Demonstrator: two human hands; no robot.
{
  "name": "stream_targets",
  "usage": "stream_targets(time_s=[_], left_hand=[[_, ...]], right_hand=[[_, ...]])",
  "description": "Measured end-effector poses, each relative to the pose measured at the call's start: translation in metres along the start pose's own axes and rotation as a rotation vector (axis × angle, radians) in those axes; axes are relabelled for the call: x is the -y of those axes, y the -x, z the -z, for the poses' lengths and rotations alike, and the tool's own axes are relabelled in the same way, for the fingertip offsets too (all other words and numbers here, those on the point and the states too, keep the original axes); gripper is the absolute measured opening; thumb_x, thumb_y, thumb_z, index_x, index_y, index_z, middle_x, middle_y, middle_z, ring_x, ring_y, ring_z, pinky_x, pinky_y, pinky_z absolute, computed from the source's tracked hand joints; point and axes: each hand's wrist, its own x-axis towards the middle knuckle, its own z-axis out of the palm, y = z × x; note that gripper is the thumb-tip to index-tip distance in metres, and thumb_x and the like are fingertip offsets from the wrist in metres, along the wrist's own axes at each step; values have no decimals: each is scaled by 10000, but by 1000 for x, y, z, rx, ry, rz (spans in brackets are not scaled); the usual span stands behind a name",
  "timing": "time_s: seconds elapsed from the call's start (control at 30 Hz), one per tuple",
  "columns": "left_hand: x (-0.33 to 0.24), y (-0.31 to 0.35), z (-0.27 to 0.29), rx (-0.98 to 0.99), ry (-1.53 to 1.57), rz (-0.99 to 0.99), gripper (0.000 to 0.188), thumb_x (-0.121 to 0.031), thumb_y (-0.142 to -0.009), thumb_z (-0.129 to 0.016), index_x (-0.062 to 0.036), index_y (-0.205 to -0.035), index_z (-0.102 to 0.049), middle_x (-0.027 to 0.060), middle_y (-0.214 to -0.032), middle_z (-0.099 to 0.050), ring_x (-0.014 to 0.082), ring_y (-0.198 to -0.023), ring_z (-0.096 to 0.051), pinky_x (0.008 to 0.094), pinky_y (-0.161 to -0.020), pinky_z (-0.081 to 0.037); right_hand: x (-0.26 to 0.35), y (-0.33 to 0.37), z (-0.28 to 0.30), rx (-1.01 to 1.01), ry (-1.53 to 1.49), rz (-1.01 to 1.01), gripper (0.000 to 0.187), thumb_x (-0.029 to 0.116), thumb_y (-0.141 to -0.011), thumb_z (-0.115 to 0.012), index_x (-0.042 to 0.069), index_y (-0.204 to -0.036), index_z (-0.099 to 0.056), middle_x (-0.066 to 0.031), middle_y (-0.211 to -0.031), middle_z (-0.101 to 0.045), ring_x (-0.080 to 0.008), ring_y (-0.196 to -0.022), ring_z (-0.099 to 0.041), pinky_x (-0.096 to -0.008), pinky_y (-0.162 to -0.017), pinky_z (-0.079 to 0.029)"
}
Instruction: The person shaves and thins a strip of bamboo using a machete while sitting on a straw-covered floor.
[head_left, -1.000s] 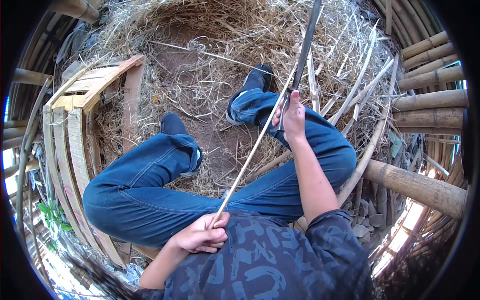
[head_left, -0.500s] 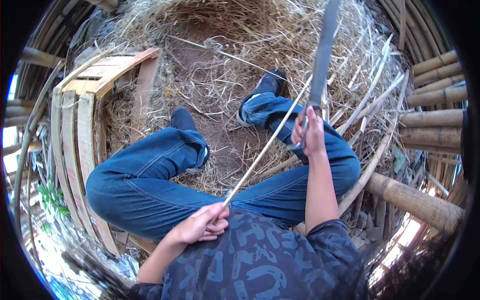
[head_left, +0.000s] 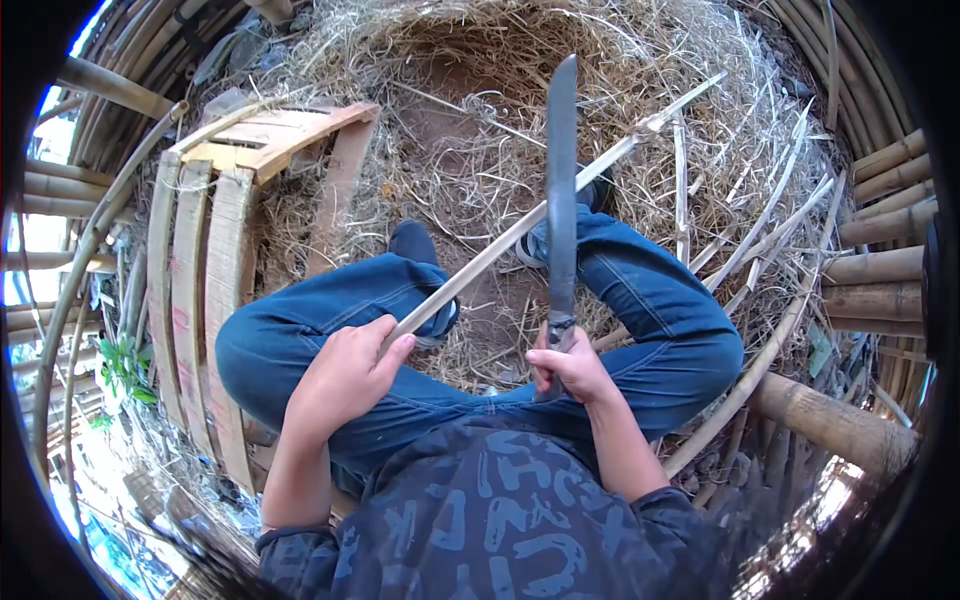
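Head view shows the left hand [head_left: 345, 375] wrapped around the near end of a pale strip [head_left: 470, 270], which looks like split bamboo, above the left thigh of the blue jeans [head_left: 640, 270]. From there the strip slants up to the right, its far end over the straw [head_left: 480, 45]. The right hand [head_left: 572, 368] grips the handle of a machete [head_left: 562, 165], blade pointing away from the body and passing in front of the strip; I cannot tell whether they touch. Half a second ago the left hand was against the shirt and the right farther forward, blade clear of the strip. Now the left has moved forward and the right back, which I judge puts the edge within working reach of the strip. A slatted wooden crate [head_left: 228, 270] stands to the left.
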Motion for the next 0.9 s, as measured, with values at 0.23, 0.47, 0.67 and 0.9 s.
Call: stream_targets(time_s=[0.23, 0.47, 0.67, 0.9], left_hand=[[22, -18, 12, -38, -127, -161, 283, -202, -1006, -506, 28, -841, -506, 213, -658, -522, 391, -607, -531, 436, -597, -416], [22, -24, -5, 359, 484, 86, 270, -257, -1067, -425, -79, -875, -493, -82, -612, -345, 24, -486, -280, 213, -422, -230], [14, -22, -6, 475, 614, 284, 271, -280, -1079, -384, -98, -896, -467, -99, -615, -269, 11, -480, -220, 200, -413, -182], [38, -26, -34, 228, 339, -19, 269, -245, -1069, -396, -79, -876, -485, -72, -632, -384, 35, -517, -325, 211, -458, -285]], right_hand=[[7, -28, -9, -141, 406, 57, 201, 128, -835, -768, 26, -808, -596, -30, -648, -610, -120, -570, -599, -299, -542, -493], [9, -12, -36, -408, 695, 398, 365, 348, -898, -721, 4, -882, -604, -70, -600, -575, -161, -539, -520, -342, -524, -415], [18, -8, -57, -295, 962, 433, 436, 452, -915, -664, 21, -898, -603, -206, -713, -661, -431, -705, -651, -474, -590, -490], [15, -16, -66, -232, 1250, 502, 568, 564, -890, -622, -2, -938, -637, -217, -676, -660, -419, -669, -669, -497, -599, -534]])
